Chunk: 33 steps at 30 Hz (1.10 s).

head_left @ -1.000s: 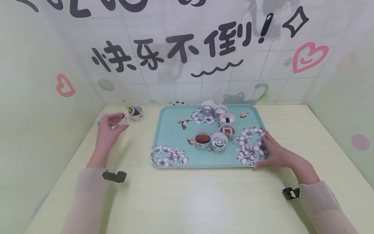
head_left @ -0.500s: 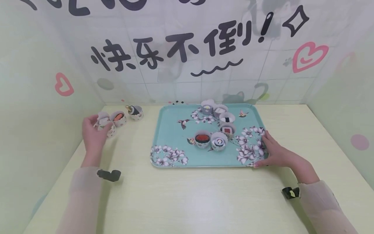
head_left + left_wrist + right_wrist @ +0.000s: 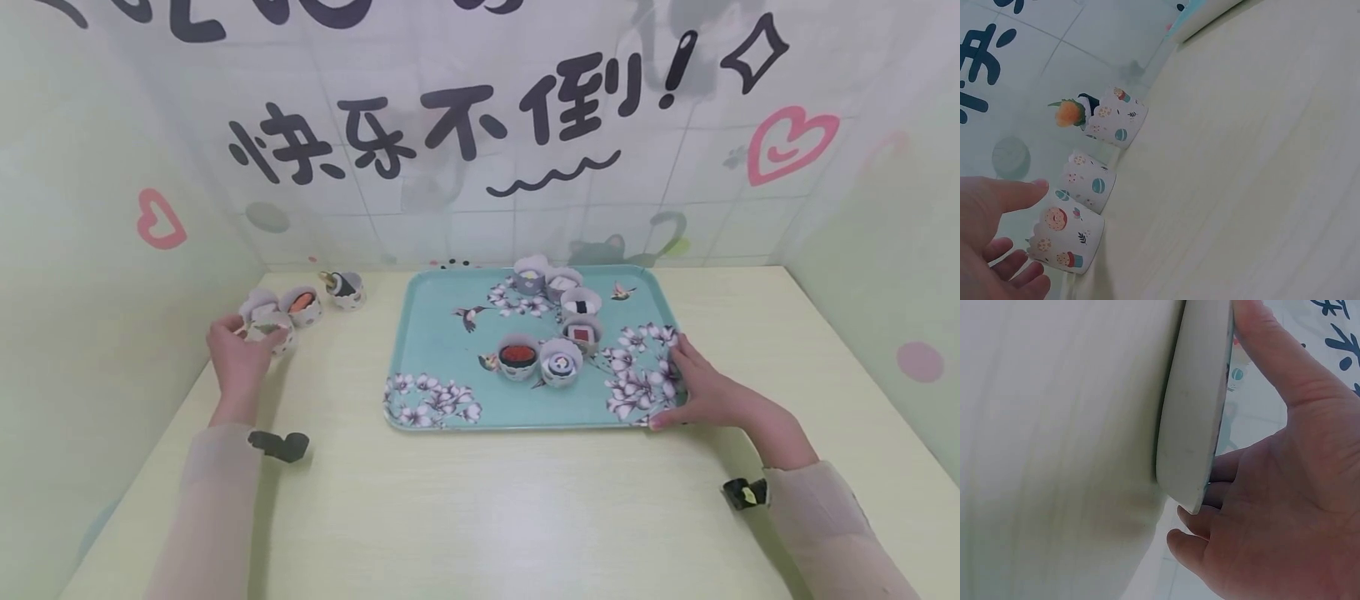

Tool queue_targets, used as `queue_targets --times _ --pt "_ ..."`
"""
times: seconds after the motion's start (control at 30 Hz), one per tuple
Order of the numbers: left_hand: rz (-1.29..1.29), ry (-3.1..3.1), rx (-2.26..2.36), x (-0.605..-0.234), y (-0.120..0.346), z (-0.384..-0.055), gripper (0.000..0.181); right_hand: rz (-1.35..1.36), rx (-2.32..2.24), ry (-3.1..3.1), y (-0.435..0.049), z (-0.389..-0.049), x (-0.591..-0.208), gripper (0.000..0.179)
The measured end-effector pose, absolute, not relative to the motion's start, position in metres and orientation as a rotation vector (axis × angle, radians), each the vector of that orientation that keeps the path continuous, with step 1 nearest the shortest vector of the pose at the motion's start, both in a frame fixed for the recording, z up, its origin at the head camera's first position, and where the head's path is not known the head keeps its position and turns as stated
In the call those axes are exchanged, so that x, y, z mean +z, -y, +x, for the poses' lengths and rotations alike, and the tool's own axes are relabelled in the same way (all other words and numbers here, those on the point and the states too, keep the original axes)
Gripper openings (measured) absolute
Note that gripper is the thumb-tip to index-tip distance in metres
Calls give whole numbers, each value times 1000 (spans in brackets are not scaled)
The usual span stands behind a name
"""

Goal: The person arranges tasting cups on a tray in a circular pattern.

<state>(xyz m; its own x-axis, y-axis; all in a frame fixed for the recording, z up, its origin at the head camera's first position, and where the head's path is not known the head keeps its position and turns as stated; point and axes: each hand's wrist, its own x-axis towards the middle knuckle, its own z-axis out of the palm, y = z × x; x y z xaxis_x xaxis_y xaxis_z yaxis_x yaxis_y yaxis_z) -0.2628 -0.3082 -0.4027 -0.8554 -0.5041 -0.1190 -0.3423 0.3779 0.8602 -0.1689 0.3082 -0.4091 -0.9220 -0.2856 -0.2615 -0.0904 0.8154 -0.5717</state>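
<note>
My left hand is at the nearest of the paper cups at the table's left, its thumb and fingers spread about the rim of that cup. Its contents are mostly hidden. Beside it stand a cup with an orange-topped sushi piece and a partly covered cup. A cup with a dark sushi roll is a little apart. My right hand holds the right front corner of the blue floral tray, thumb at the front rim, fingers at the right rim.
On the tray, several sushi cups form a curved row, from a pale cup at the back to a red-topped one and a white roll in front. A printed curtain closes the table's back; side walls flank it.
From above the cup with the orange-topped piece, my left hand has moved left and toward me, then lowered slightly about the nearest cup. My right hand stays on the tray.
</note>
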Motion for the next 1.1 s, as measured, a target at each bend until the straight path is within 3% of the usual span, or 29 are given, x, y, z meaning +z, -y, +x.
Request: queue_targets --times 0.43,1.1 --pt "809 2520 -1493 -420 319 -268 80 -300 -803 -2670 -307 -169 -406 131" --pt "722 2606 -1432 -413 312 -260 76 -286 -799 -2669 -307 -168 -405 132"
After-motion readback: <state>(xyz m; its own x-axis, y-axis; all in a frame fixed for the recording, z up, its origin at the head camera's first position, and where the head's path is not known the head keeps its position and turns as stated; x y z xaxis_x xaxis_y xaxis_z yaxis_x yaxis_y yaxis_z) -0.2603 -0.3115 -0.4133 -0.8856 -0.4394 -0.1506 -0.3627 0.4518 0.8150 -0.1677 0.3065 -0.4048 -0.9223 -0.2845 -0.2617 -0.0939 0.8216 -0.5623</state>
